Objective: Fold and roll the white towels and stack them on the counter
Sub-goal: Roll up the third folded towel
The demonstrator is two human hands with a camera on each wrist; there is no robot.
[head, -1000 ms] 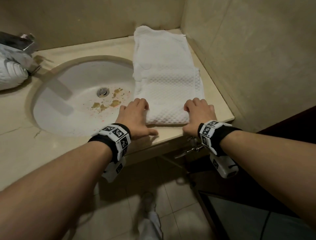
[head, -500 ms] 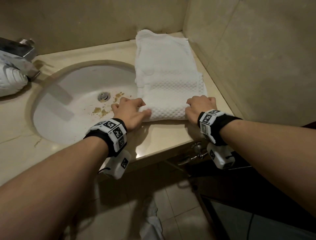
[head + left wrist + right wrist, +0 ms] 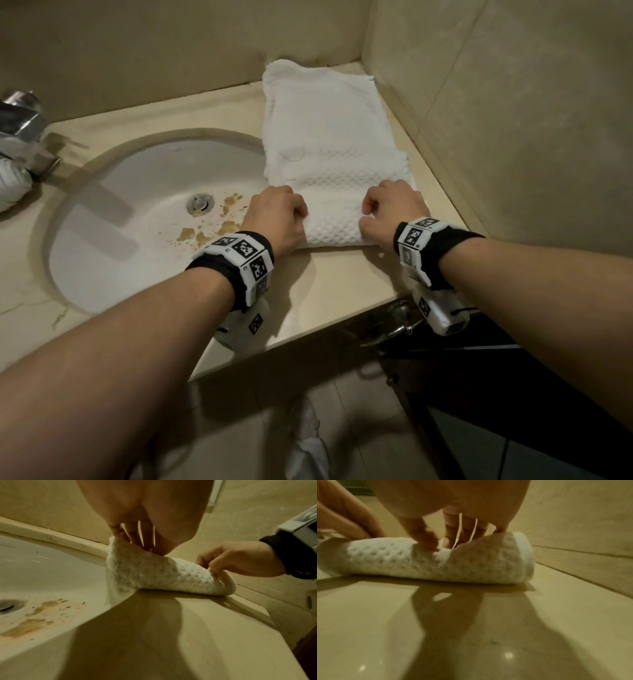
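A white waffle-textured towel lies lengthwise on the beige counter, right of the sink. Its near end is curled into a short roll. My left hand grips the roll's left end with curled fingers, at the basin's rim. My right hand grips the right end, thumb tucked into the fold. In the left wrist view the roll is thick on the left and my right hand pinches its far end. The right wrist view shows the roll under my fingers.
A white basin with brown stains near the drain sits left of the towel. A chrome tap and another white rolled towel are at far left. Tiled walls close in the back and right.
Both hands have moved away from the counter's front edge, rolling the towel's near end farther along. The flat fingers of a second ago are now curled over the roll.
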